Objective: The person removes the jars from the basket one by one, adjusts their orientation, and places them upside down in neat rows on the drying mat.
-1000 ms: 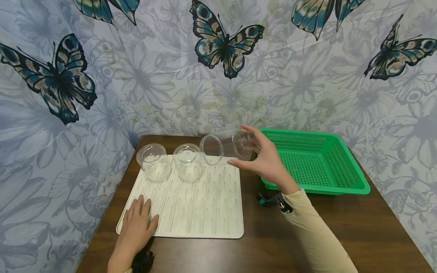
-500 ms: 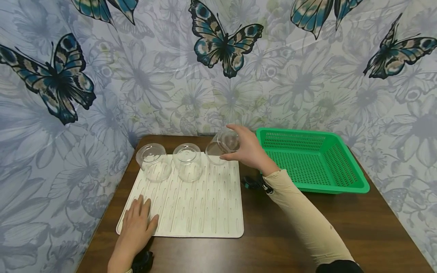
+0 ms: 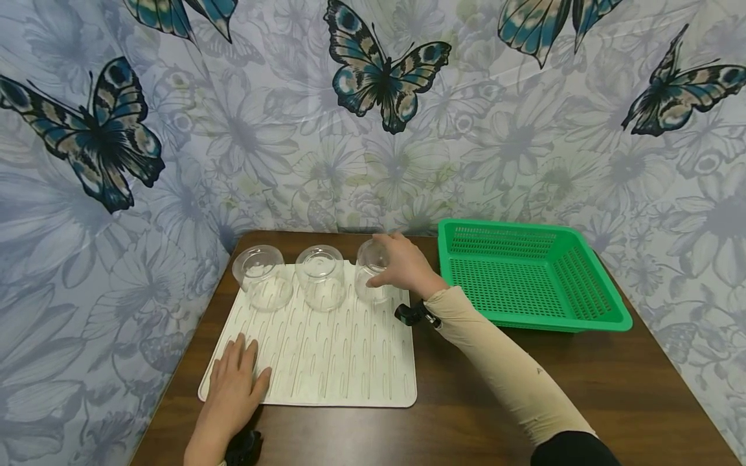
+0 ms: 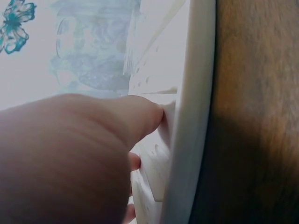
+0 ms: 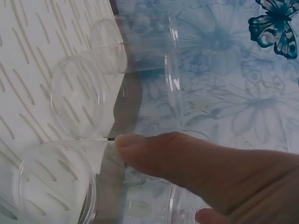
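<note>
My right hand grips a clear cup between thumb and fingers at the back right of the white ridged mat. The cup is mouth down, its rim at the mat. In the right wrist view the thumb lies along the side of this cup. Two more upside-down clear cups stand to its left in a row, a middle cup and a left cup. My left hand rests flat on the mat's front left corner, fingers extended; its thumb touches the mat near the edge.
A green perforated plastic basket sits at the right of the brown wooden table, beside my right forearm. Behind the table hangs a floral cloth with butterflies.
My right hand has moved left and down with the cup, turning it from lying sideways in the air to upside down over the mat. The left hand has stayed still.
</note>
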Available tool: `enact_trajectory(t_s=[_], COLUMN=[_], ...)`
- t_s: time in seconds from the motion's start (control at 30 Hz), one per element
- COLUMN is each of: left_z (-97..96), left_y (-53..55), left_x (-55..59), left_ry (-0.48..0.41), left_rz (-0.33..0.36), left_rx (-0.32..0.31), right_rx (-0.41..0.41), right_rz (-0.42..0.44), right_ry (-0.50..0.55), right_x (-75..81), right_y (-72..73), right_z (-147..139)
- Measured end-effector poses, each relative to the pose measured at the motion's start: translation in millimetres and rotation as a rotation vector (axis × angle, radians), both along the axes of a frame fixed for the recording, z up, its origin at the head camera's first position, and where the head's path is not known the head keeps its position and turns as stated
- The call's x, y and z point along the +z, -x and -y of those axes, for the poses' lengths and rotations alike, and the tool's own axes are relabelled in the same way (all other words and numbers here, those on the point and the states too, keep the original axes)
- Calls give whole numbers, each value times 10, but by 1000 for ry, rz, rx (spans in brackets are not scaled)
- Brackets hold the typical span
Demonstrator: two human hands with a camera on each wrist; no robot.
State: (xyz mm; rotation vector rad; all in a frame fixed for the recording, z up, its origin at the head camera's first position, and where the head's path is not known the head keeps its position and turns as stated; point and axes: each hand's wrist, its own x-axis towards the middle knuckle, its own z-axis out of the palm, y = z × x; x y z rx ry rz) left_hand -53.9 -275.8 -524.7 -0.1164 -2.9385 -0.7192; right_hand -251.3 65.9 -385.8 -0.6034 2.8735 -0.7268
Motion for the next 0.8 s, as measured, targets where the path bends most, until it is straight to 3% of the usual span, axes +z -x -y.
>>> enact_trajectory(t_s=[0.4,0.63,0.8], left_z=[4,-3,-25], left_y=[-18,-18,6], left_x=[-46,8,56], left_ry=[-2,19,17], left_rz=[-53,15,72], left_rx=[11,0,-7], right_rx=[-7,-25,-73], right_rz=[15,32,23], right_ry=[-31,-42,-3], right_x=[-129,-121,-104], right_y=[73,80,-6], right_z=[101,92,56])
